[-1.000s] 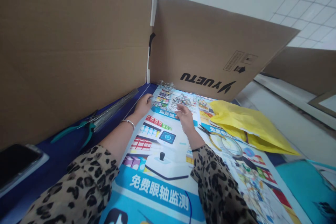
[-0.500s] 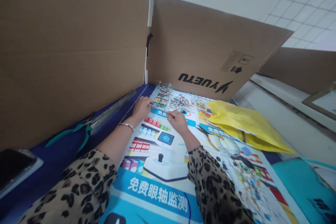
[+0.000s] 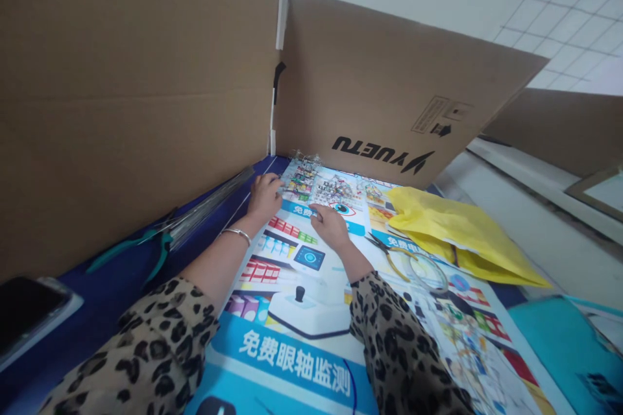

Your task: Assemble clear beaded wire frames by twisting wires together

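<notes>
My left hand [image 3: 265, 200], with a silver bangle at the wrist, is at the left edge of the printed poster sheet [image 3: 311, 282]. Its fingers are bent together beside a tangle of thin wire pieces [image 3: 304, 165]; what they hold is too small to make out. Just to the right, my right hand [image 3: 331, 225] is closed in a pinch above the sheet, thumb and forefinger together. Anything between those fingertips cannot be made out. Another cluster of wire pieces [image 3: 335, 188] lies beyond the right hand.
Cardboard walls [image 3: 370, 91] stand behind and to the left. At left lie teal-handled pliers [image 3: 163, 256], a bundle of thin wires [image 3: 209, 207] and a phone [image 3: 32, 311]. Yellow-handled pliers [image 3: 396, 262], a wire coil [image 3: 428, 272], a yellow bag [image 3: 457, 227] and a teal pouch [image 3: 559, 343] are at right.
The fingers of my left hand have shifted slightly, and my right hand has moved very little. The whole view has drifted a few pixels.
</notes>
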Demonstrator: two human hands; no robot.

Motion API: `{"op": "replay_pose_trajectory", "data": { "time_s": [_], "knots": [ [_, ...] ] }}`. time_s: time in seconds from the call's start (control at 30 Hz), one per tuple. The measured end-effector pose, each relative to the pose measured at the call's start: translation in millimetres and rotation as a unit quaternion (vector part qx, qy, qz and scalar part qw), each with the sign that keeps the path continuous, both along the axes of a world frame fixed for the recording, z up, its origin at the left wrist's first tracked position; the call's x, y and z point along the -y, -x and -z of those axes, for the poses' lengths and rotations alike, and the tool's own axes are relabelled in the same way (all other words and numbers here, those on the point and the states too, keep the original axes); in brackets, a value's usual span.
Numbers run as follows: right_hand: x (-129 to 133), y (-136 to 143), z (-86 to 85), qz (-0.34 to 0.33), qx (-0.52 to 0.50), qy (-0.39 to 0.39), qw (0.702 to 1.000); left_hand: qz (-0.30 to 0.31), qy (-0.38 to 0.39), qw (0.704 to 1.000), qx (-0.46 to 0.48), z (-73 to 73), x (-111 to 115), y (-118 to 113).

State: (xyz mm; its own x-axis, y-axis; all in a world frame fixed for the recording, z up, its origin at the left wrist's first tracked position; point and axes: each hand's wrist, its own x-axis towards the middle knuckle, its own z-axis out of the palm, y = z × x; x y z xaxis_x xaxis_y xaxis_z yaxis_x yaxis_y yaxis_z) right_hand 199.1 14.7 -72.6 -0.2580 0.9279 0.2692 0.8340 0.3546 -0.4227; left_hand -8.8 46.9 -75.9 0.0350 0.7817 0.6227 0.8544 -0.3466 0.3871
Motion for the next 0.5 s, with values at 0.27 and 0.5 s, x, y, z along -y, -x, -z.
{"op": "replay_pose_trajectory", "data": {
  "time_s": [0.27,0.5],
  "knots": [
    [0,1,-2.5,0.005,0.042,0.011,0.999,0.002,-0.001,1.0,-0.022,-1.3,1,0],
    [7,9,-8.6,0.006,0.09,0.017,0.996,-0.005,-0.012,1.0,-0.021,-13.8,12,-3]
  ]
}}
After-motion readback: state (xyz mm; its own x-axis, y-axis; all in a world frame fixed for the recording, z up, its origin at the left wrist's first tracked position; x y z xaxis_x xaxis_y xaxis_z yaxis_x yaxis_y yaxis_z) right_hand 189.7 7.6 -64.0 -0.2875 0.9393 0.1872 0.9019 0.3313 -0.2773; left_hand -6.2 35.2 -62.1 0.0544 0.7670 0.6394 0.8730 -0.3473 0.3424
